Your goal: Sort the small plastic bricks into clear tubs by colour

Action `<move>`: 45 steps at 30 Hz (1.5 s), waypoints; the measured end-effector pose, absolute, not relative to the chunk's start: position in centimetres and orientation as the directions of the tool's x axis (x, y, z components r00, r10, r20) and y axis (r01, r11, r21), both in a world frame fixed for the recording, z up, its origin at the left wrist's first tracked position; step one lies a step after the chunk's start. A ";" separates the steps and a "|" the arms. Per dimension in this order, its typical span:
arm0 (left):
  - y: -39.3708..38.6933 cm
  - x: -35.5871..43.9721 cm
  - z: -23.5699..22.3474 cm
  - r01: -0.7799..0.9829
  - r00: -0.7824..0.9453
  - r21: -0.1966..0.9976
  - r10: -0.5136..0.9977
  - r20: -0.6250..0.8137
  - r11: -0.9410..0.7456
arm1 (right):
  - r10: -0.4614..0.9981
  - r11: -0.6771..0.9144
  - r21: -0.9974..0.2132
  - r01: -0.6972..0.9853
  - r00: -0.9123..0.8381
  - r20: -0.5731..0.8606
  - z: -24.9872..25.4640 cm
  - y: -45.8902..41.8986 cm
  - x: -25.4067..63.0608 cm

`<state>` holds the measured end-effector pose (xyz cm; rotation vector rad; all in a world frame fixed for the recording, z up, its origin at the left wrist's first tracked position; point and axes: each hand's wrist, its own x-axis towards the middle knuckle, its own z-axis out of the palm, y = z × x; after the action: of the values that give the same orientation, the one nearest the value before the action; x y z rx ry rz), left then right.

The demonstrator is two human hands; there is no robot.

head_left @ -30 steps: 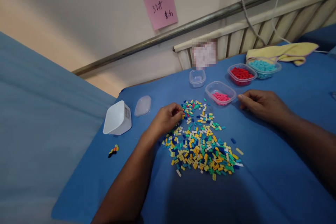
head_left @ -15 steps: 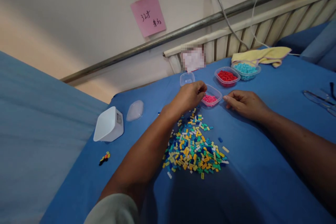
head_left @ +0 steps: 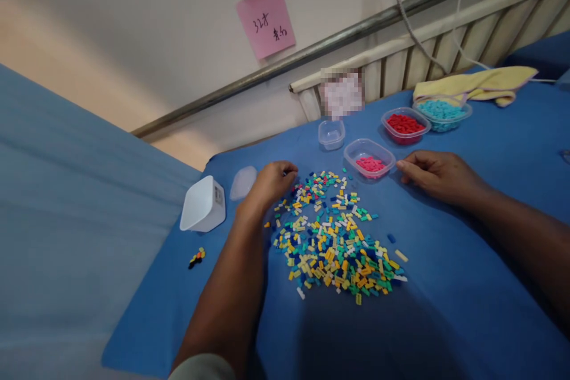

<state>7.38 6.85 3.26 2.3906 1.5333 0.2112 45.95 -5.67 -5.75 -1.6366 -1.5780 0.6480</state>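
A heap of small coloured bricks (head_left: 336,237), yellow, green, blue and white, lies on the blue cloth (head_left: 445,297). My left hand (head_left: 269,184) rests at the heap's far left edge with its fingers curled in a pinch; what they hold, if anything, is hidden. My right hand (head_left: 434,173) lies loosely closed on the cloth, fingertips beside a clear tub of pink bricks (head_left: 369,159). Behind it stand a tub of red bricks (head_left: 405,125) and a tub of light blue bricks (head_left: 440,111). A small clear tub (head_left: 332,133) looks empty.
A white box (head_left: 202,205) lies tipped on its side at the left, with a clear lid (head_left: 243,182) next to it. A few black and orange bricks (head_left: 196,257) lie apart near the cloth's left edge. A yellow towel (head_left: 485,84) and a radiator (head_left: 427,53) are at the back.
My left hand was at the heap, reached over to the pink tub, and has come back to the heap's left edge. My right hand has stayed where it was.
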 end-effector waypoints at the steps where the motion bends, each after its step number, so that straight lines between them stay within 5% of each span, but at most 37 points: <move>1: 6.7 6.6 2.9 0.870 0.412 0.318 0.910 -0.049 -0.377 | 0.984 0.049 -0.796 0.603 0.108 0.142 -5.7 -5.7 45.9; 13: 6.3 5.5 2.2 0.896 0.427 0.248 0.868 -0.256 -0.368 | 0.983 -0.013 -0.773 0.634 0.150 0.107 -5.4 -6.3 45.8; 25: 5.9 6.7 1.6 0.780 0.570 0.326 0.822 -0.015 -0.535 | 0.980 -0.008 -0.765 0.644 0.156 0.121 -5.7 -6.4 45.9; 35: 6.4 5.8 1.0 0.828 0.543 0.279 0.820 -0.183 -0.486 | 0.980 -0.033 -0.754 0.656 0.170 0.106 -5.3 -6.4 45.8; 45: 6.2 6.0 0.6 0.795 0.601 0.218 0.784 -0.154 -0.566 | 0.979 -0.024 -0.764 0.645 0.171 0.113 -6.1 -6.4 46.2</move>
<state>6.01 6.18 0.64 2.5658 1.2937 -0.0572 46.18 -6.35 -6.14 -1.7460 -1.5492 0.6025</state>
